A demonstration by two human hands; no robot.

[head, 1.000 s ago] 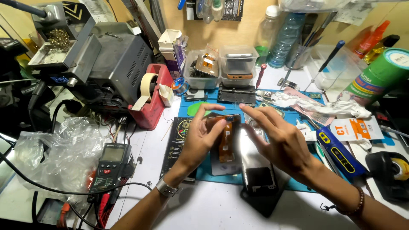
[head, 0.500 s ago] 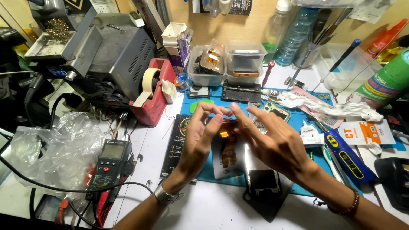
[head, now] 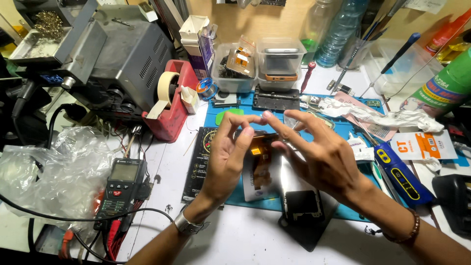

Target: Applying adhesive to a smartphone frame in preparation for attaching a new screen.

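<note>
Packages/labels: green spray can (head: 449,86) at far right, lying tilted, w/ printed label. White-orange card (head: 424,145) flat on tabletop (head: 255,240) just below it. White-purple carton (head: 198,41) upright at back, next to red tape dispenser (head: 174,98) w/ cream tape roll. Black printed card (head: 198,162) lies left of blue mat (head: 343,206), partly under left wrist.

Materials: two clear plastic tubs (head: 265,61) at back, holding phone parts. Crumpled white tissue (head: 387,115) at right on mat. Crinkled clear plastic bag (head: 54,172) at left, beside black multimeter (head: 120,189) w/ grey screen and red/black leads. Grey metal station (head: 117,54) at back left. Blue-yellow tool (head: 400,172) right of right hand.

Hands: left hand (head: 228,159) and right hand (head: 324,157) raised above mat, fingertips meeting at top; fingers curled, half-open. A small part may be pinched between them, too small to tell. Below hands lies opened phone (head: 260,172), copper-orange inside, flat on mat, partly hidden by both palms. Dark phone frame (head: 301,206) lies just below right hand.
</note>
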